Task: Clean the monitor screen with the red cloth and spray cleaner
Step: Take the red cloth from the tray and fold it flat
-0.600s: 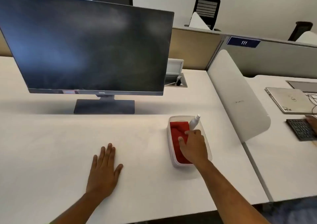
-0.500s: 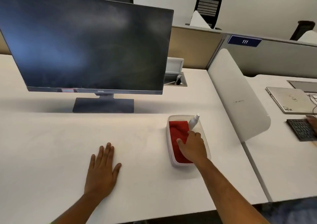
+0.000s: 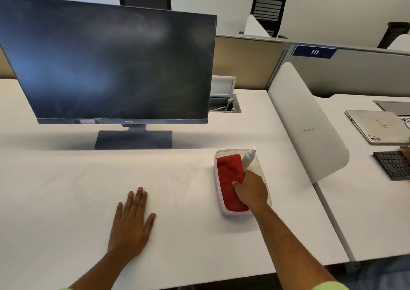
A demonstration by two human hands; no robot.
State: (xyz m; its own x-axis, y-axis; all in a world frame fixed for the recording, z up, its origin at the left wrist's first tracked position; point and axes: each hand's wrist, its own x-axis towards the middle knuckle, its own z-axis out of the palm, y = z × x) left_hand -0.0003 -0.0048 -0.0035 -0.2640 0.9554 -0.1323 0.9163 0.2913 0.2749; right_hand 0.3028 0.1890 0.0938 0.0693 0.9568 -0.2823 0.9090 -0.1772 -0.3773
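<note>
The dark monitor stands on its base at the back left of the white desk, its screen smudged. To its right a clear plastic tray holds the folded red cloth and a white spray bottle that leans against the tray's far right side. My right hand is inside the tray, fingers curled round the lower part of the bottle, thumb lying against the cloth. My left hand rests flat on the desk with straight fingers, well left of the tray.
A white curved divider rises just right of the tray. Beyond it on the neighbouring desk lie a closed laptop and a black keyboard, with another person's hand at the frame's edge. An open cable hatch sits behind the monitor.
My right hand has sunk lower into the tray and its fingers have closed round the bottle's base. The left hand has stayed flat on the desk.
</note>
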